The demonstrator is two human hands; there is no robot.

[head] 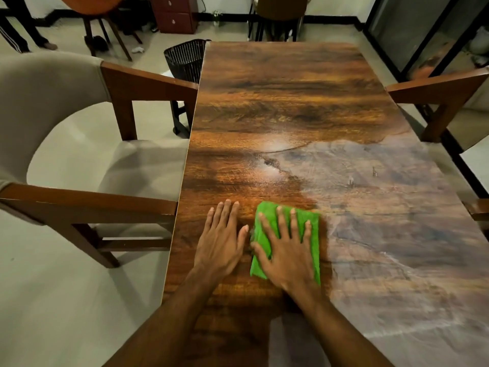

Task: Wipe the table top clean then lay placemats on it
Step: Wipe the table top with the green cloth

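Now pressing a folded bright green cloth flat against the long, dark-grained wooden bench with the right hand, fingers straight and fanned across the fabric, released rather than clenched, curling round nothing. Resting the left hand palm-down on bare wood just to the left of the cloth, thumb tip close to the cloth's edge, though cannot tell whether touching; fingers straight, close together, likewise released and grasping nothing. Holding the cloth on the near part of the bench, towards its left side, right at the border of a pale, hazy, streaked film spread over the right and near portion of the top, with glossier brown wood to the left and at the far end. Flanked on the left by a beige upholstered chair with brown wooden arms, set just beside the bench edge, and on the right by the wooden arm of a second chair. Backed at the far left corner by a black mesh wastebasket on the pale floor, at the far end by a dark chair, and further off by a reddish-brown drawer cabinet near the wall.
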